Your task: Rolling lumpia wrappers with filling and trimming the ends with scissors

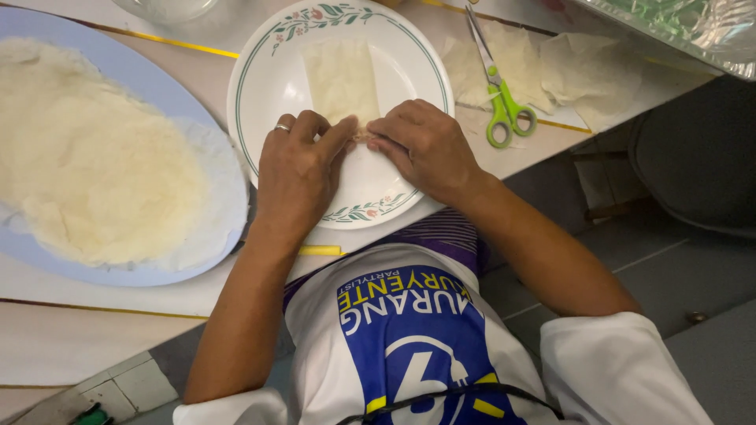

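Large blue platter (118,271) w/ stacked wrappers at 9 o'clock of white floral-rim plate (264,102); green scissors (504,110) at 3 o'clock. On plate: pale wrapper strip (340,79), long axis 12–6, extending to 12 o'clock from the grip. Left hand (295,173) & right hand (425,145) meet at its 6 o'clock end — both pinching that edge, fingertips touching, equally near.
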